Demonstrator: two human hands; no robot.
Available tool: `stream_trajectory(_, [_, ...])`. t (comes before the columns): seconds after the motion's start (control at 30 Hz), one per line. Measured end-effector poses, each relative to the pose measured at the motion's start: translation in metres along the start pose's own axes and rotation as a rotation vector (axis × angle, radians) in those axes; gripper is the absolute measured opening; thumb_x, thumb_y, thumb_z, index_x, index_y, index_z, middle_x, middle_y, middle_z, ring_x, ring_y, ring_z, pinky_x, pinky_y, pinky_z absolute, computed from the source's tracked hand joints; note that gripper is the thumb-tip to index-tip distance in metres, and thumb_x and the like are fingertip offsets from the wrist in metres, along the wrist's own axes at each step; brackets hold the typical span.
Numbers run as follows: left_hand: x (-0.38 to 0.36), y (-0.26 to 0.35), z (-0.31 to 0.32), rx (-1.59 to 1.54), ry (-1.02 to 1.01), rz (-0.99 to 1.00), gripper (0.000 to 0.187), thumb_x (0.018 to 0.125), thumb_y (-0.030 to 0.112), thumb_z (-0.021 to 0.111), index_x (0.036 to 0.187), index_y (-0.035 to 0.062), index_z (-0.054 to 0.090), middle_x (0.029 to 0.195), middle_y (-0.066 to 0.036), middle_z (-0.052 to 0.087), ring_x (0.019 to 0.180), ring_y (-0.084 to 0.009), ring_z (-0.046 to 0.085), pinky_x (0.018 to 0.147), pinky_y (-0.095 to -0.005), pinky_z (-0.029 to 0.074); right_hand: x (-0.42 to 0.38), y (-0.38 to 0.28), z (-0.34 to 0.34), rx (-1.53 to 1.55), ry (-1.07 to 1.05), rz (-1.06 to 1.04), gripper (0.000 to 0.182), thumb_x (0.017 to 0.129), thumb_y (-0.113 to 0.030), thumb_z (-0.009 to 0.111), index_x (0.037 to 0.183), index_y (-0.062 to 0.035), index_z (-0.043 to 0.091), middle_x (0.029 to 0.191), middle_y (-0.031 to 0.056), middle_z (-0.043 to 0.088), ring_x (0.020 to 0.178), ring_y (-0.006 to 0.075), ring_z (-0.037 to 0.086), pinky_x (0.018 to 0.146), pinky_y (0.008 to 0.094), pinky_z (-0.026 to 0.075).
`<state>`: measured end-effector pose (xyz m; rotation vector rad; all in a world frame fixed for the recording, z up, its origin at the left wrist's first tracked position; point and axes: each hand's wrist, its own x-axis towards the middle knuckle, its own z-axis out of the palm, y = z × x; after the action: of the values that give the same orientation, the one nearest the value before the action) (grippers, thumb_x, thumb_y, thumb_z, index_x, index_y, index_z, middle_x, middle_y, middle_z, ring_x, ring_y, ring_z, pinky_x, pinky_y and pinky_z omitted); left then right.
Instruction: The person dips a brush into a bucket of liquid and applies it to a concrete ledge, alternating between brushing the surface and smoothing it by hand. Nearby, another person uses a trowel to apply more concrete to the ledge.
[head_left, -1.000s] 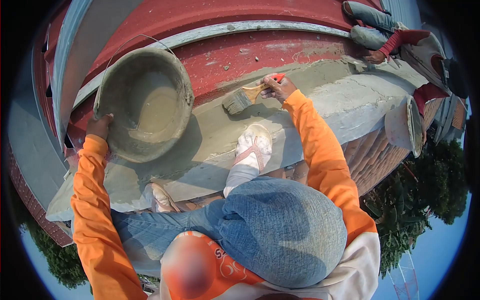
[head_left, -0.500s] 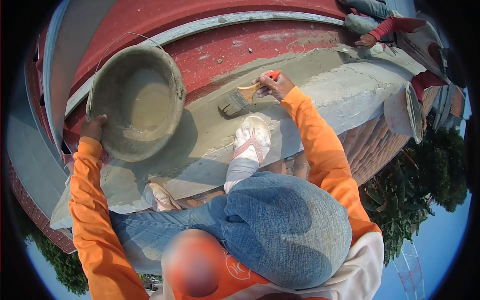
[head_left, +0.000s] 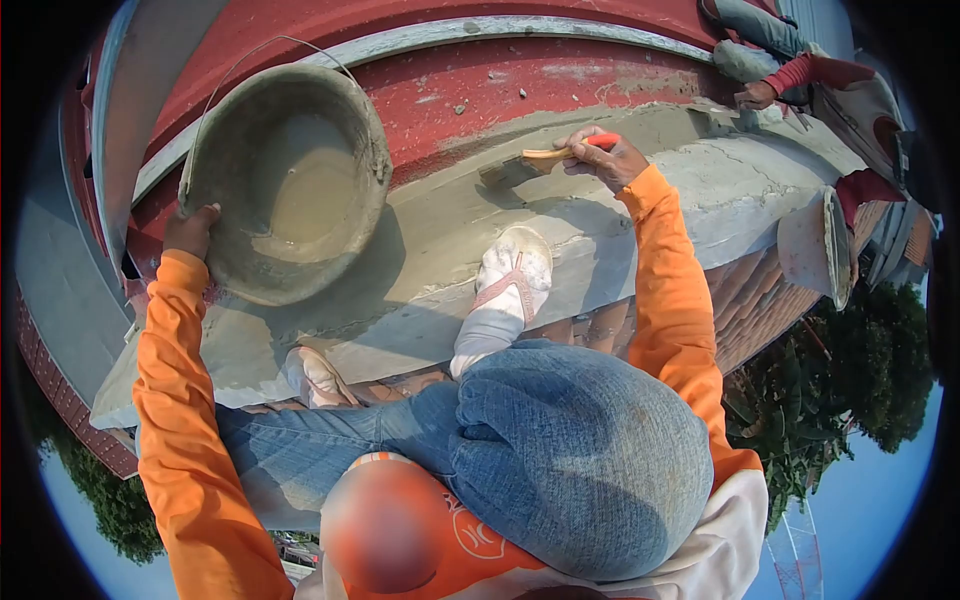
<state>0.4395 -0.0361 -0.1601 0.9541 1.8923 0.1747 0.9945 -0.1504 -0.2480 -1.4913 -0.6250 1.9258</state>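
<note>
— What does each hand have?

— The left hand (head_left: 190,230) is clenched on the rim of a round, mortar-crusted grey bucket (head_left: 285,170) with a thin wire handle, tilted so the wet grey slurry pooled inside shows. The right hand (head_left: 605,155) grips a flat wooden-handled paintbrush with a red end (head_left: 545,158).

— Where is the brush?

— Its bristles lie on the wet grey cement ledge (head_left: 450,240), beside the red roof sheeting (head_left: 500,90). A white sandalled foot (head_left: 512,272) stands on the ledge just below the brush.

— Anyone else?

— A person in red sleeves (head_left: 800,70) crouches at the ledge's far end, well apart.
</note>
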Motion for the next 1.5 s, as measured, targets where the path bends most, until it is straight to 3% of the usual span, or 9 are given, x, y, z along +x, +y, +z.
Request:
stream_trajectory(0.2, [-0.003,0.001,0.004,-0.016,0.038,0.028,0.036,0.072,0.014,0.06,0.102,-0.0039,0.056,0.09,-0.011,0.061,0.076,-0.0213,0.06,0.074,-0.0302,0.047,0.021,0.022,0.0,0.219,-0.253,0.128,0.008,0.082,-0.013,0.057,0.083,-0.0061,0.053,0.099,0.0095,0.058,0.079,0.0155,0.058,0.071,0.0281,0.051])
stream_trajectory(0.43, [-0.006,0.001,0.002,0.052,0.033,0.044,0.036,0.072,0.015,0.06,0.102,-0.0042,0.056,0.089,-0.011,0.062,0.076,-0.0203,0.06,0.073,-0.03,0.047,0.006,-0.009,-0.088,-0.251,0.075,0.281,0.008,0.081,-0.011,0.051,0.08,-0.0056,0.057,0.088,0.0051,0.062,0.069,0.0105,0.056,0.063,0.0242,0.051])
stream_trajectory(0.53, [-0.002,-0.001,0.001,0.025,0.028,0.039,0.035,0.071,0.016,0.06,0.1,-0.0039,0.057,0.088,-0.011,0.062,0.075,-0.0199,0.06,0.072,-0.0297,0.046,-0.024,-0.044,-0.107,-0.415,0.271,0.142,0.003,0.081,-0.011,0.053,0.082,-0.0073,0.053,0.09,0.007,0.061,0.067,0.0129,0.056,0.062,0.0269,0.051])
stream_trajectory(0.73, [-0.006,0.0,0.001,0.012,0.051,0.024,0.034,0.07,0.015,0.06,0.099,-0.0039,0.057,0.088,-0.01,0.062,0.075,-0.0189,0.059,0.072,-0.0295,0.046,-0.081,-0.057,-0.097,0.129,0.541,-0.271,0.023,0.085,-0.023,0.057,0.093,-0.0019,0.052,0.088,0.0128,0.061,0.062,0.0153,0.057,0.058,0.028,0.052])
stream_trajectory(0.97, [0.042,-0.043,-0.022,-0.031,-0.018,0.075,0.029,0.069,0.008,0.058,0.097,-0.0023,0.057,0.087,-0.006,0.061,0.074,-0.0171,0.056,0.071,-0.0282,0.044,-0.238,-0.136,-0.16,0.26,1.491,-1.06,0.032,0.088,-0.027,0.05,0.09,0.0047,0.048,0.082,0.0175,0.059,0.053,0.0177,0.056,0.05,0.0309,0.052])
stream_trajectory(1.1, [0.026,-0.027,-0.019,0.046,-0.018,0.139,0.03,0.069,0.008,0.057,0.097,-0.0019,0.057,0.088,-0.007,0.06,0.075,-0.0181,0.056,0.071,-0.0291,0.045,-0.312,-0.171,-0.213,0.269,1.882,-1.13,0.032,0.084,-0.024,0.054,0.081,0.0075,0.052,0.077,0.0193,0.06,0.055,0.0188,0.06,0.048,0.029,0.052])
stream_trajectory(1.23, [-0.028,0.03,0.019,-0.103,-0.022,0.054,0.035,0.07,0.006,0.054,0.104,0.0002,0.053,0.091,-0.009,0.059,0.076,-0.0221,0.057,0.073,-0.0344,0.047,-0.336,-0.163,-0.304,-0.844,2.119,0.082,0.035,0.08,-0.033,0.059,0.083,0.0011,0.062,0.072,0.013,0.063,0.062,0.0206,0.063,0.06,0.0318,0.05])
stream_trajectory(1.3, [-0.029,0.026,0.017,-0.082,0.013,0.024,0.039,0.07,0.005,0.053,0.109,0.0019,0.051,0.092,-0.011,0.058,0.078,-0.0251,0.058,0.074,-0.0379,0.048,-0.33,-0.126,-0.368,-0.846,1.74,0.028,0.036,0.078,-0.039,0.06,0.084,-0.0043,0.066,0.075,0.0127,0.064,0.068,0.0252,0.063,0.066,0.0346,0.048])
stream_trajectory(1.5, [-0.011,0.014,0.002,0.203,0.061,0.029,0.04,0.068,0.008,0.059,0.106,-0.004,0.053,0.095,-0.011,0.059,0.079,-0.0232,0.057,0.073,-0.034,0.046,-0.296,-0.106,-0.401,-0.919,1.552,0.537,0.041,0.074,-0.046,0.062,0.091,-0.0097,0.065,0.095,0.0154,0.062,0.087,0.0297,0.06,0.077,0.0392,0.044])
